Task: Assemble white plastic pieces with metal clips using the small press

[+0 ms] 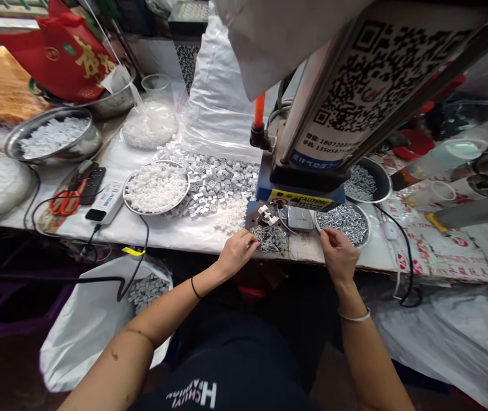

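My left hand (238, 252) is closed in a pinch at the left edge of a small heap of metal pieces, possibly screws (271, 240). What its fingertips hold is too small to name. My right hand (340, 254) is also pinched, at the front rim of a round dish of similar metal pieces (346, 224); its contents cannot be made out. Between the hands stands a press (303, 185) with a caution label. Small white plastic parts (267, 216) sit on its base behind the heap, beside a grey metal block (300, 218).
Loose white-grey plastic blocks (222, 181) are heaped left of the press, beside a dish of white pieces (156, 188). Further left lie a power strip (105, 204) and orange-handled scissors (68, 197). A black bowl (378, 178) stands behind the right dish. Cables hang over the table edge.
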